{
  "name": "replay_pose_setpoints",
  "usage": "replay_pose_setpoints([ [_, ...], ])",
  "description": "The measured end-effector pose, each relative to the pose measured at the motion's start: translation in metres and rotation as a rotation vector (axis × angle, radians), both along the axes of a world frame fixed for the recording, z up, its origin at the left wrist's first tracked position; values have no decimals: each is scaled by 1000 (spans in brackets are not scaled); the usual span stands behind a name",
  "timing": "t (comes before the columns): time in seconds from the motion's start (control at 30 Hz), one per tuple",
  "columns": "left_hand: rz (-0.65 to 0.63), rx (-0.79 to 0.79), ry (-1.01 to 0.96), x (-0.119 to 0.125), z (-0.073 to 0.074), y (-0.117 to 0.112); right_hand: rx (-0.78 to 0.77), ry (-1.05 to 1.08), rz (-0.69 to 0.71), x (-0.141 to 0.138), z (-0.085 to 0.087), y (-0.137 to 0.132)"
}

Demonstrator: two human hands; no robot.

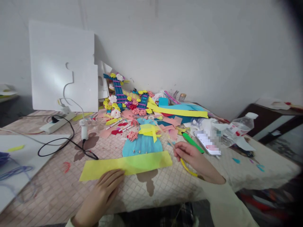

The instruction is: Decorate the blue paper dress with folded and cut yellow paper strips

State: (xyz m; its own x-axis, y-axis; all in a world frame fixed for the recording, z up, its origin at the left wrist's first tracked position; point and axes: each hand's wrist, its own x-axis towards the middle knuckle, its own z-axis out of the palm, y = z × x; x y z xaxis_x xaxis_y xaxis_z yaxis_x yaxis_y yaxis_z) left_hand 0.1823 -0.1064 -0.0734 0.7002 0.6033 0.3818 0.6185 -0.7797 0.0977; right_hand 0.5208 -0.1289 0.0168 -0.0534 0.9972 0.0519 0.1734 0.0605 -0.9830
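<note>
A long yellow crepe paper strip lies slantwise near the table's front edge. Its right part covers the lower edge of a round light blue paper piece. My left hand rests on the strip's lower edge, fingers stretched out and lying flat. Beyond the strip's right end, my right hand is closed in a pinch around a thin pale stick with its tip pointing up and left. Under that hand curves a yellow handle; what it belongs to is hidden. A green tool lies just behind.
Paper flowers and dark blue woven pieces crowd the back. To the right lie a phone and a plastic bottle. A power strip, a white corded device and a black cable occupy the left.
</note>
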Motion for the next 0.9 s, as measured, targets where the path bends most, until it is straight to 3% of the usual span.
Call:
replay_pose_setpoints([
  [0.17, 27, 22, -70, 2, 7, -12, -212, 692, 116, -33, -9, -22],
  [0.3, 64, 60, -100, -1, 7, -18, -282, 942, 100, -53, -12, -34],
  [0.7, 174, 202, -121, -41, -6, -6, -263, 932, 94, -67, -29, -42],
  [0.9, 142, 167, -261, -25, 4, -7, -266, 907, 58, -76, -35, -42],
])
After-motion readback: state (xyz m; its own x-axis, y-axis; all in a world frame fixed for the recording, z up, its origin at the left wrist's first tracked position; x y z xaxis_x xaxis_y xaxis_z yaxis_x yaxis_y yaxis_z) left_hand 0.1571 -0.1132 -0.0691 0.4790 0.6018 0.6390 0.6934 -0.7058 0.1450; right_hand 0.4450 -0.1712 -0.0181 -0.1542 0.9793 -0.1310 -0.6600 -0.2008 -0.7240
